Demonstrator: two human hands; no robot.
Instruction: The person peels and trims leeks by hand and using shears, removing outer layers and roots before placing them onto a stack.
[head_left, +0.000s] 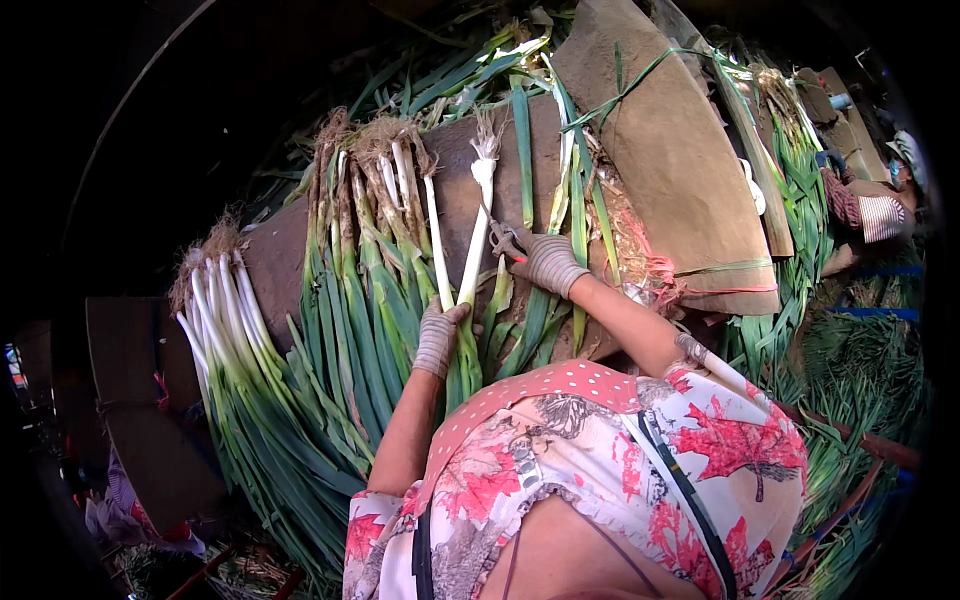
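Note:
My left hand (439, 334), in a striped glove, grips a leek (477, 232) where its white stalk turns green; the roots point away from me. A second white leek stalk (437, 244) lies just left of it, close to the same hand. Gloved too, my right hand (546, 261) holds a small metal cutting tool with a red part (504, 238), its blade beside the white stalk. Left of my hands lie leeks with brown, soiled stalks (349, 199). Farther left is a pile of leeks with clean white stalks (225, 300). Loose leaves (536, 330) lie under my right forearm.
A brown padded board (667, 165) stands at the right, beside pink twine (660, 266) and a wooden plank (769, 202). More leaves (450, 82) are heaped at the far edge. Another person (870, 199) works at the far right near more leeks (799, 172).

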